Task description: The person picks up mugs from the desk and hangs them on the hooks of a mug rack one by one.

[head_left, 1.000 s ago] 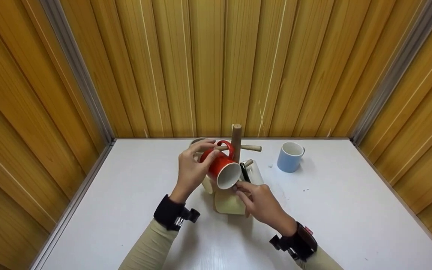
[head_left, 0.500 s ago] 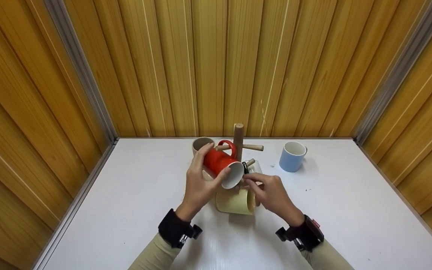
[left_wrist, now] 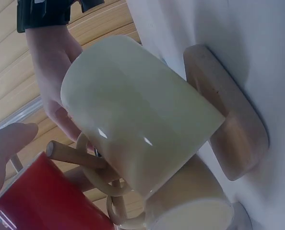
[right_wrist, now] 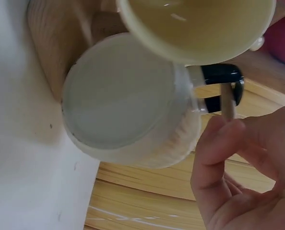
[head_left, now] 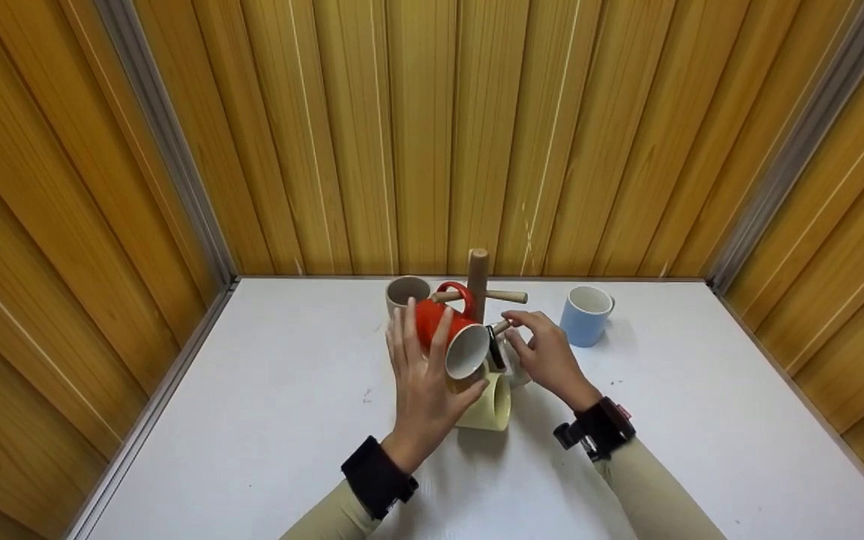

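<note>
A wooden mug tree (head_left: 478, 274) stands mid-table with mugs on its pegs. Beside the red mug (left_wrist: 51, 199), my left hand (head_left: 426, 394) is spread with its fingers straight. That mug hangs tilted by its handle on an upper peg. Below it a pale yellow mug (head_left: 486, 412) hangs on its side. My right hand (head_left: 548, 352) pinches the tip of a wooden peg (right_wrist: 227, 103) between thumb and finger. The black handle (right_wrist: 222, 73) of a white mug (right_wrist: 118, 96) is looped on this same peg.
To the right on the white table (head_left: 702, 420) stands a light blue mug (head_left: 582, 322). A beige mug (head_left: 408, 289) is behind the red one at the left. An upper peg (head_left: 507, 296) juts to the right. Wood-panelled walls (head_left: 417, 135) enclose the table.
My left hand has loosened from the red mug and its fingers have straightened. My right hand has moved up from beside the red mug's rim to the peg tip.
</note>
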Demonstrator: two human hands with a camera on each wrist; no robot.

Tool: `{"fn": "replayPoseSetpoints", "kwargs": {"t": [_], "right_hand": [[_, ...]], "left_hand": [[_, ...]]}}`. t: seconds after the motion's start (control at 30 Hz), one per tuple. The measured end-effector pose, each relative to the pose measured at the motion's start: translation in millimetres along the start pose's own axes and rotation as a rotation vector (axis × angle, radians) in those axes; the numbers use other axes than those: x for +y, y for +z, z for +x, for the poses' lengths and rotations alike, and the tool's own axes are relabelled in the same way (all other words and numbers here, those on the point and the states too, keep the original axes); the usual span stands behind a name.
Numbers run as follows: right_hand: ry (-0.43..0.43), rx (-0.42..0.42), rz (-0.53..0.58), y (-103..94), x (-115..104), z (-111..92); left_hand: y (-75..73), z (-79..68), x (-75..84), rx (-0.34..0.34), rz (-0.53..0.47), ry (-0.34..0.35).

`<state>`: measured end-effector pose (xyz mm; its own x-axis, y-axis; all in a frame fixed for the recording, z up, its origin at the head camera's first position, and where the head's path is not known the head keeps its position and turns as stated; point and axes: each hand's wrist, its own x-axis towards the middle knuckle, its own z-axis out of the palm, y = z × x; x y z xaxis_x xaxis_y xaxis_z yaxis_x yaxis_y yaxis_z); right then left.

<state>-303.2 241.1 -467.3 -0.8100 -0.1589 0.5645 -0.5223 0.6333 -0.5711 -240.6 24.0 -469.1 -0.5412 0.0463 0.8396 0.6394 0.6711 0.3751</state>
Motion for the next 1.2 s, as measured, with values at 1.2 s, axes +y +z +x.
{"fn": "replayPoseSetpoints", "kwargs": {"t": [1.2], "right_hand": [[-0.132,0.002,0.019,11.4,3.7,3.6]], "left_hand": [[-16.4,13.1,-19.0,-0.080,0.225,0.064]]}}
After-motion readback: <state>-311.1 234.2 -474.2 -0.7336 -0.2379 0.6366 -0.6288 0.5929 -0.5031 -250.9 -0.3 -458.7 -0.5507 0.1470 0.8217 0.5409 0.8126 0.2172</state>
